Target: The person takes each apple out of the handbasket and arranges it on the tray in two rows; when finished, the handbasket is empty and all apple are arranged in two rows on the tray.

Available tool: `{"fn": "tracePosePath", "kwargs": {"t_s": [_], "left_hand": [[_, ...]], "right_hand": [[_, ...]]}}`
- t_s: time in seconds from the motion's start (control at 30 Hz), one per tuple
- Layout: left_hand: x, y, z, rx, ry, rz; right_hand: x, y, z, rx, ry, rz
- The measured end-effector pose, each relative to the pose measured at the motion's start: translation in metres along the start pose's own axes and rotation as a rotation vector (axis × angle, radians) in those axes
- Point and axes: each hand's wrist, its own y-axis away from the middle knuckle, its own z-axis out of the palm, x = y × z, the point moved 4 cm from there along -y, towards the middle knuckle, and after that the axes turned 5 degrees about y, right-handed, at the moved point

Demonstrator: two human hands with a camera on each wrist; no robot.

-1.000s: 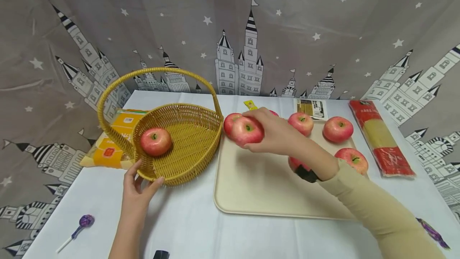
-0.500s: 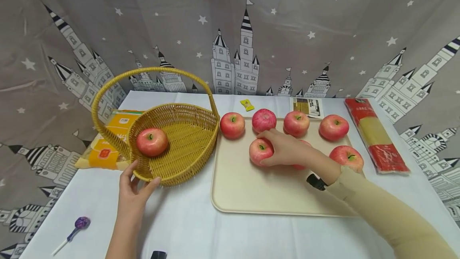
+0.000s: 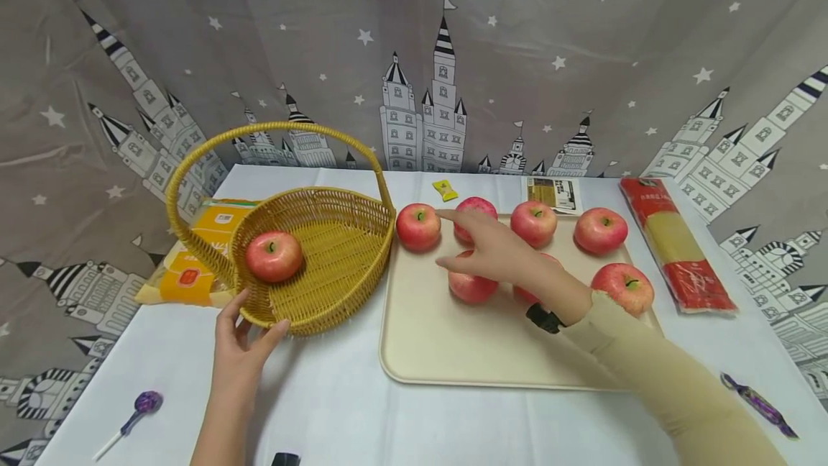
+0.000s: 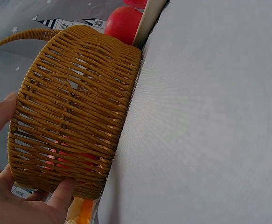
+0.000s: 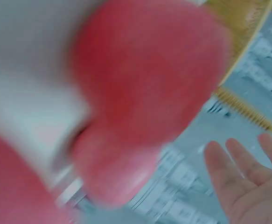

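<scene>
A yellow wicker basket (image 3: 343, 308) with an arched handle holds one red apple (image 3: 274, 256). My left hand (image 3: 241, 351) grips the basket's near left side, thumb and fingers spread against the weave (image 4: 75, 112). My right hand (image 3: 501, 250) hovers over a cream tray (image 3: 453, 358), fingers and thumb apart, with nothing between them. Just beneath it sits an apple (image 3: 472, 290), partly covered by the hand. Another apple (image 3: 418, 227) lies left of the fingertips, at the tray's back left corner. In the right wrist view a blurred apple (image 5: 149, 70) is large beside the hand.
Several more apples (image 3: 600, 230) sit on the tray. A red noodle packet (image 3: 679, 243) lies right of it, a yellow candy (image 3: 445, 190) behind. An orange bag (image 3: 194, 265) is left of the basket, a lollipop (image 3: 147, 403) nearer. A purple wrapped candy (image 3: 760, 405) lies front right.
My right hand carried an apple from beside the back left one to the tray's middle and let it go. The hand then rose slightly toward the back left. My left hand stays at the basket.
</scene>
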Motion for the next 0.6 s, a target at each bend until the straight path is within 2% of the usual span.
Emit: {"fn": "tracePosePath", "kwargs": {"t_s": [0.17, 0.33, 0.43, 0.6], "left_hand": [[-0.001, 0.0, -0.001, 0.001, -0.001, -0.01], [-0.001, 0.0, -0.001, 0.001, -0.004, -0.009], [0.0, 0.0, -0.001, -0.006, -0.001, -0.002], [-0.001, 0.0, -0.001, -0.017, 0.016, 0.009]], "right_hand": [[-0.048, -0.029, 0.014, 0.04, -0.071, -0.119], [-0.095, -0.072, 0.052, 0.0, -0.076, -0.216], [-0.118, -0.098, 0.079, -0.031, -0.046, -0.216], [-0.145, -0.137, 0.119, -0.071, 0.046, -0.12]]}}
